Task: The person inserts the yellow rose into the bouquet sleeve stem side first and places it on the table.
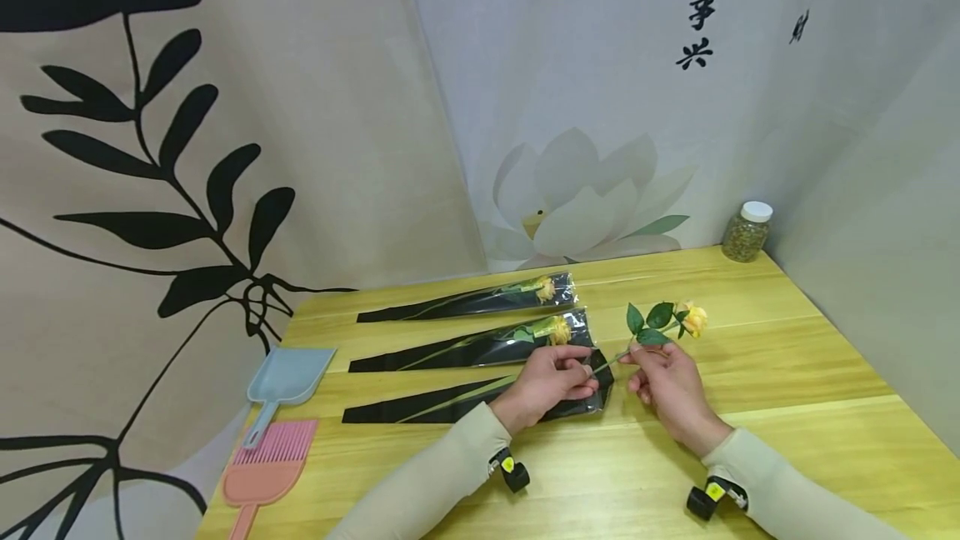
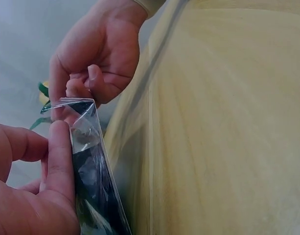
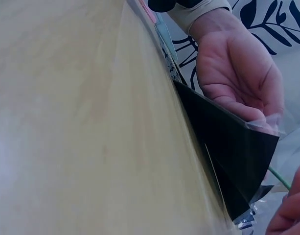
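My right hand (image 1: 671, 390) pinches the green stem of a yellow rose (image 1: 694, 320), just below its leaves. The bloom points to the right, and the stem's lower part runs into the mouth of a long tapered flower sleeve (image 1: 465, 407), clear in front and black behind. With thumb and fingers, my left hand (image 1: 543, 382) holds the clear film at the wide mouth of that sleeve. In the right wrist view, the sleeve's black back (image 3: 223, 137) stands raised at the mouth. The left wrist view shows its clear front (image 2: 91, 142) lifted.
Behind lie two more sleeves, each with a yellow rose inside: a middle one (image 1: 375, 362) and a far one (image 1: 382, 314). A blue dustpan (image 1: 292, 373) and a pink brush (image 1: 262, 477) lie at the left edge. A white-lidded jar (image 1: 746, 233) stands at the back right corner.
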A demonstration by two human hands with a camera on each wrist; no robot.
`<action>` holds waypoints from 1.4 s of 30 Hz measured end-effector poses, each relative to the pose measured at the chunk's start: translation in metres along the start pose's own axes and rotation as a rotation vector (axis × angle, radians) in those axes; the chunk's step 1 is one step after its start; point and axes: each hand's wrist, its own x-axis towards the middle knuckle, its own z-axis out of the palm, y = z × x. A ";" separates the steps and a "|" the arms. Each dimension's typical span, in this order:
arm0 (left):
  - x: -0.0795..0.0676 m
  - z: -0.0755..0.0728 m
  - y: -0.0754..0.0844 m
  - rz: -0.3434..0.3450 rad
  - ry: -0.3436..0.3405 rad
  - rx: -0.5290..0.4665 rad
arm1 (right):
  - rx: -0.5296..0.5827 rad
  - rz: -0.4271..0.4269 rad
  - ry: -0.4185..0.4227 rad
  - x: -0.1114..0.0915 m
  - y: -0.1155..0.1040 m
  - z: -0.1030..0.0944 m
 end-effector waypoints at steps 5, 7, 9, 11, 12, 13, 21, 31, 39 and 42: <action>-0.001 0.000 0.000 -0.004 0.000 -0.005 | 0.043 -0.013 0.004 -0.001 0.001 -0.002; -0.001 0.000 0.001 -0.001 0.000 -0.004 | 0.063 -0.005 0.008 -0.002 0.001 -0.002; -0.001 0.000 0.001 0.002 -0.001 -0.003 | 0.077 0.003 0.010 -0.003 0.001 -0.002; -0.001 0.000 0.001 0.006 -0.003 -0.002 | 0.079 0.011 0.003 -0.003 0.000 -0.002; 0.000 0.000 0.002 0.008 -0.006 -0.002 | 0.078 0.016 -0.001 -0.004 0.000 -0.002; 0.000 0.001 0.002 0.010 -0.008 -0.002 | 0.073 0.020 -0.006 -0.004 0.000 -0.002; 0.001 0.001 0.004 0.023 -0.021 -0.005 | 0.020 0.022 -0.034 -0.005 0.002 0.002; 0.005 0.002 0.006 0.045 -0.012 -0.022 | -0.036 0.027 -0.015 -0.001 0.003 0.009; 0.008 0.005 0.006 0.050 -0.007 -0.035 | -0.022 0.044 -0.027 0.000 0.003 0.015; 0.009 0.005 0.006 0.050 -0.004 -0.033 | -0.011 0.037 -0.028 -0.001 0.003 0.015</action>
